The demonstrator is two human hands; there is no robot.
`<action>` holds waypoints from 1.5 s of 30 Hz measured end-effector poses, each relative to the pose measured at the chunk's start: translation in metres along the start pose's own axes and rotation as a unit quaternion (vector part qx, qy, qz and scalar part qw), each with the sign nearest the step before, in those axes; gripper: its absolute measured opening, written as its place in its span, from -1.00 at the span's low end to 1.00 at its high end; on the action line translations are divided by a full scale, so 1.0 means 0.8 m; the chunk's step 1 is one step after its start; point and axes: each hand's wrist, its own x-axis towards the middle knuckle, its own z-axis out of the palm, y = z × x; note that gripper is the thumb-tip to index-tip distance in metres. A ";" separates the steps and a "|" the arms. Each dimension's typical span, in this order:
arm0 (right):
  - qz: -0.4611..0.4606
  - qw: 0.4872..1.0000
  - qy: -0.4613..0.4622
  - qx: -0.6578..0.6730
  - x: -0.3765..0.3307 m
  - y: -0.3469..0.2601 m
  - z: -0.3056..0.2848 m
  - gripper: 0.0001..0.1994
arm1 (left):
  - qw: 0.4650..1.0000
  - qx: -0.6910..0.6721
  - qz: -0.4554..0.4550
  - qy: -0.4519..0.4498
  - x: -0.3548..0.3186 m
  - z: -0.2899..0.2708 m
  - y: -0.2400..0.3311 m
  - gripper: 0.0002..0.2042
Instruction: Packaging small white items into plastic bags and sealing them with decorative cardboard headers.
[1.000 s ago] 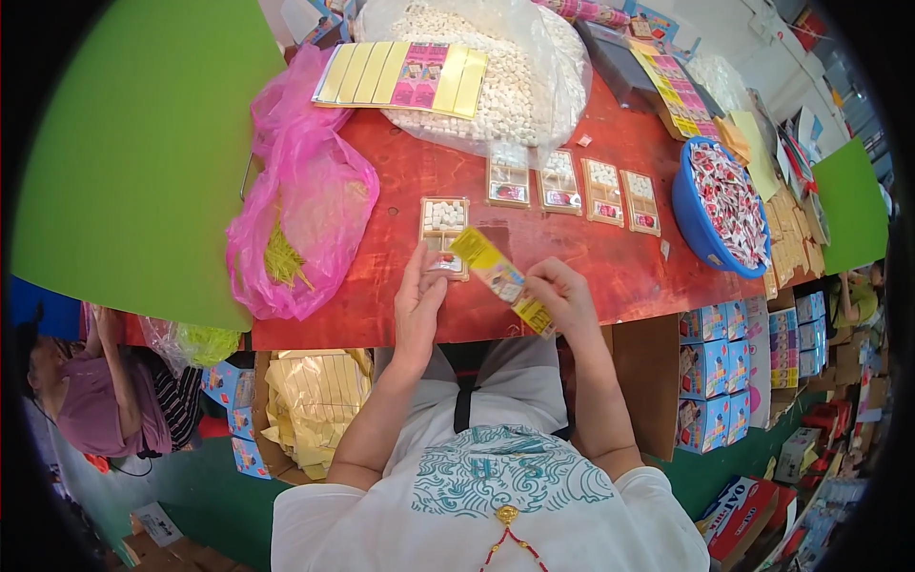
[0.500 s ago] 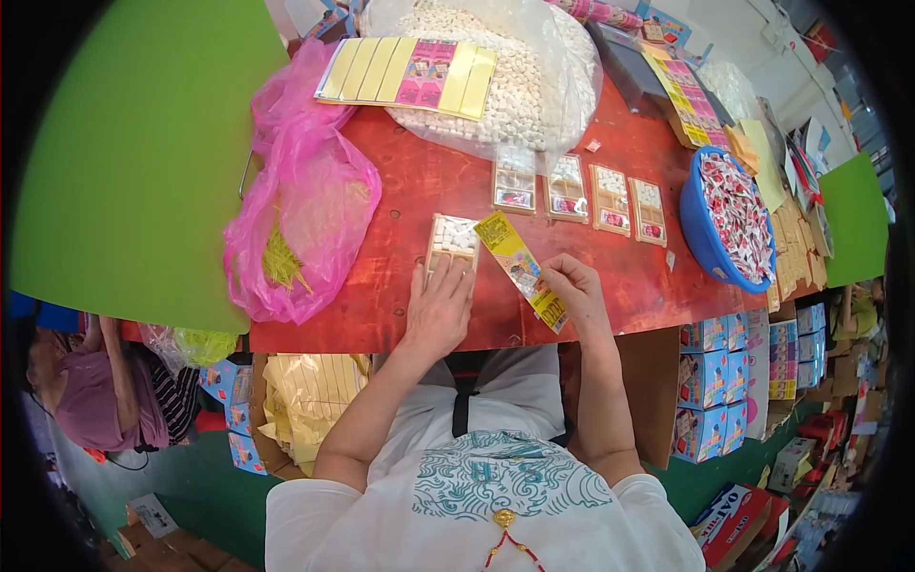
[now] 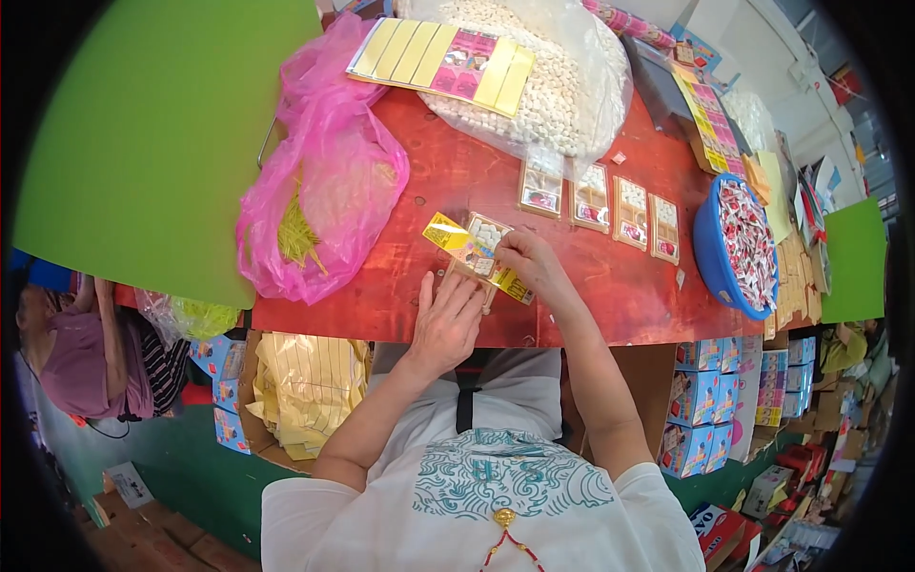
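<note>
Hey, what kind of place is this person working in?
Probably a small packing workshop or stockroom: a red table with a row of filled packets, a big clear bag of white pieces, and stacked boxes beside it.

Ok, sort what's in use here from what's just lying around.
In use: yellow card strip, small clear packet, left hand, right hand.
Lying about: pink bag, blue basin, four filled packets, big bag of white pieces.

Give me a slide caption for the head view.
Right hand holds a yellow card on the red table; left hand rests beside it.
</note>
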 end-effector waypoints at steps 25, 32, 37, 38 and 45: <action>-0.121 0.936 0.022 -0.329 0.003 0.006 0.013 -0.91 | 1.000 -0.015 -0.003 0.023 -0.006 0.000 -0.002 -0.73; -0.141 0.922 0.045 -0.357 -0.002 0.004 0.018 -0.91 | 0.997 0.049 -0.035 -0.037 0.021 0.002 -0.002 -0.54; -0.150 0.912 0.058 -0.378 -0.002 -0.002 0.024 -0.91 | 0.990 0.098 -0.047 -0.086 0.017 0.011 -0.008 -0.48; -0.159 0.907 0.069 -0.384 -0.002 -0.003 0.024 -0.92 | 0.991 0.102 -0.041 -0.078 0.016 0.011 -0.008 -0.48; -0.114 0.920 0.202 -0.315 0.009 -0.006 0.013 -0.85 | 0.988 0.134 -0.025 -0.072 0.011 0.015 -0.009 -0.46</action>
